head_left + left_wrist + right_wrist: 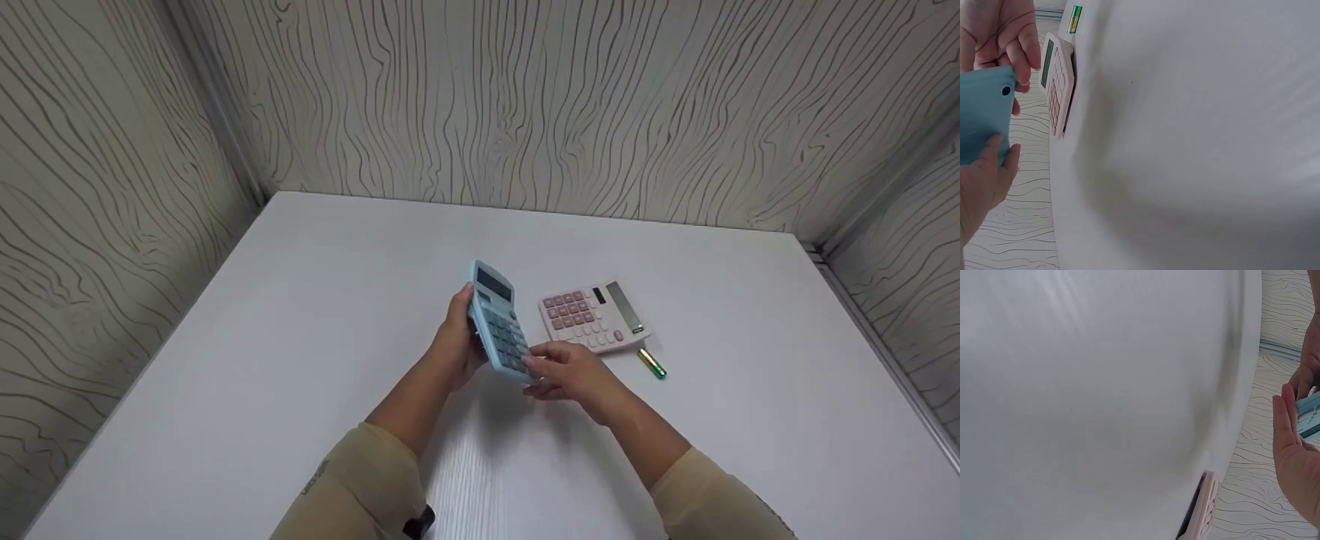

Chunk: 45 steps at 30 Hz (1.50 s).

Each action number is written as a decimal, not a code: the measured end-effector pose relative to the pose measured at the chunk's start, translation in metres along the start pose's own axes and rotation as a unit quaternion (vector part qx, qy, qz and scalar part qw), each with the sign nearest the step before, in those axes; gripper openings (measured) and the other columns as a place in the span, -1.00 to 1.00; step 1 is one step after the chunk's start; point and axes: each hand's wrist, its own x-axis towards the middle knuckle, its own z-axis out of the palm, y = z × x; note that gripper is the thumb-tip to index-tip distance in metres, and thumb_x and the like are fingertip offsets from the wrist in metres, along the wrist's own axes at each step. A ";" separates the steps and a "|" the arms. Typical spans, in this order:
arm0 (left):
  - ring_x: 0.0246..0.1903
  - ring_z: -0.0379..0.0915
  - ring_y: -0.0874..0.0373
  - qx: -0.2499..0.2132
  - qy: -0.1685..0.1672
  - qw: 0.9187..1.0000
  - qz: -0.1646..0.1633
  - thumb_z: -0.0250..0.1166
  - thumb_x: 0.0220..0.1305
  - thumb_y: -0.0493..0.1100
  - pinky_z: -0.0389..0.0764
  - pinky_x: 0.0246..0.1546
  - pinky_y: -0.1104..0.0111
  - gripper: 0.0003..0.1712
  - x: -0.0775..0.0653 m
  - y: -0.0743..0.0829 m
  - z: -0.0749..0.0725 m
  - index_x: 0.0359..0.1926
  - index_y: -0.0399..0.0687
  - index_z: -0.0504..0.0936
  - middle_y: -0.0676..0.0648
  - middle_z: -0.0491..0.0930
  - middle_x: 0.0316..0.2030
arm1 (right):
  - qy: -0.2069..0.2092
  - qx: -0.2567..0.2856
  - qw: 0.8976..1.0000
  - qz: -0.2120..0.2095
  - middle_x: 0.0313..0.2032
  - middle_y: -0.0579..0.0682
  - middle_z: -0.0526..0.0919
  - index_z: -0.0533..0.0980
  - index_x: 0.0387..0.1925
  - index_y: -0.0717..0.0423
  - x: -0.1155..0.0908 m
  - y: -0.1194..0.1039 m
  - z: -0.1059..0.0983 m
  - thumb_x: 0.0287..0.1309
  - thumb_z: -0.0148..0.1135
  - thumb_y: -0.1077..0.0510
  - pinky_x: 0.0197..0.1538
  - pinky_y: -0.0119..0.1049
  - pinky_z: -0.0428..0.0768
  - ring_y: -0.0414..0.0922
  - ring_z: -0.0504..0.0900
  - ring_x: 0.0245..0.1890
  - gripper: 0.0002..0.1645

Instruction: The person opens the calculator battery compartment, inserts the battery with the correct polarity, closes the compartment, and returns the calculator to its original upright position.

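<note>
A light blue calculator [501, 326] is held up above the table, tilted, its keys and dark display turned to the right in the head view. My left hand [457, 337] grips its left edge, with the thumb on the upper side and the other fingers behind. At the lower right corner, my right hand [566, 375] pinches the calculator between thumb and fingers. The left wrist view shows the plain blue back [985, 112] with a small dark round spot near one corner. A pink and white calculator [592, 316] lies face up on the table beyond my right hand.
A green and gold battery [652, 363] lies beside the pink calculator's near right corner. The white table [300, 300] is bordered by wood-grain patterned panels [487, 105] at the back and sides.
</note>
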 end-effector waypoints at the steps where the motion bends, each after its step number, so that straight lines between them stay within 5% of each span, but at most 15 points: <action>1: 0.18 0.22 -0.15 0.000 0.003 1.000 0.001 -0.30 0.12 0.52 0.32 0.11 0.03 -0.08 0.000 0.000 -0.001 0.39 0.16 0.01 -0.23 0.17 0.26 | 0.004 -0.005 1.000 0.002 -0.12 0.14 0.58 0.37 0.11 0.30 0.000 0.001 0.000 0.13 0.18 -0.08 -0.11 -0.16 0.57 0.06 0.65 -0.22 -0.34; 9: 0.17 0.30 -0.04 0.010 0.028 1.000 0.000 -0.29 0.22 0.46 0.41 0.06 0.17 -0.13 0.002 0.000 -0.011 0.38 0.06 0.09 -0.16 0.27 0.25 | 0.051 -0.041 0.998 0.026 -0.25 0.11 0.56 0.37 0.14 0.21 0.007 0.007 -0.004 -0.07 0.37 0.00 -0.14 -0.22 0.58 -0.01 0.65 -0.26 -0.26; 14: 0.13 0.36 0.10 0.054 0.051 0.997 0.014 -0.26 0.35 0.29 0.39 0.08 0.23 -0.31 0.003 0.002 -0.021 0.35 0.06 0.13 -0.07 0.36 0.19 | 0.096 -0.080 0.991 0.046 -0.29 0.08 0.52 0.42 0.12 0.11 0.011 0.008 -0.006 -0.14 0.43 0.12 -0.19 -0.31 0.59 -0.10 0.60 -0.32 -0.30; 20: -0.07 0.48 0.19 0.163 0.121 0.979 -0.002 -0.13 0.40 0.09 0.51 -0.10 0.38 -0.50 0.007 0.004 -0.034 0.28 0.08 0.29 0.00 0.50 0.00 | 0.124 -0.153 0.979 0.058 -0.28 0.01 0.52 0.40 0.14 0.08 0.016 0.012 -0.007 -0.18 0.45 0.19 -0.25 -0.35 0.51 -0.13 0.51 -0.31 -0.26; 28: -0.21 0.51 0.18 0.230 0.163 0.959 -0.024 0.02 0.36 -0.06 0.54 -0.19 0.37 -0.59 0.015 -0.001 -0.053 0.19 0.01 0.44 -0.01 0.57 -0.11 | 0.132 -0.217 0.966 0.046 -0.31 -0.03 0.51 0.39 0.16 0.07 0.025 0.013 -0.002 -0.12 0.38 0.27 -0.24 -0.33 0.50 -0.13 0.47 -0.31 -0.29; 37: -0.32 0.47 0.14 0.300 0.182 0.936 -0.040 0.01 0.35 -0.14 0.52 -0.32 0.38 -0.64 0.019 -0.007 -0.065 0.11 -0.11 0.50 -0.06 0.55 -0.26 | 0.118 -0.278 0.952 0.044 -0.36 -0.08 0.54 0.37 0.17 0.10 0.037 0.020 0.012 -0.09 0.37 0.20 -0.20 -0.27 0.50 -0.16 0.49 -0.35 -0.30; 43: -0.28 0.44 0.14 0.354 0.177 0.917 -0.048 -0.01 0.35 -0.18 0.47 -0.30 0.39 -0.64 0.022 -0.010 -0.069 0.10 -0.20 0.49 -0.07 0.53 -0.24 | 0.101 -0.272 0.955 0.056 -0.35 -0.06 0.54 0.36 0.17 0.11 0.043 0.028 0.015 -0.08 0.36 0.20 -0.26 -0.28 0.52 -0.15 0.51 -0.37 -0.30; 45: -0.24 0.45 0.10 0.358 0.173 0.917 -0.047 0.00 0.34 -0.20 0.47 -0.24 0.35 -0.64 0.023 -0.012 -0.071 0.09 -0.23 0.49 -0.10 0.55 -0.21 | 0.095 -0.266 0.958 0.058 -0.36 -0.05 0.54 0.35 0.17 0.13 0.043 0.029 0.016 -0.07 0.35 0.20 -0.30 -0.30 0.53 -0.15 0.52 -0.38 -0.30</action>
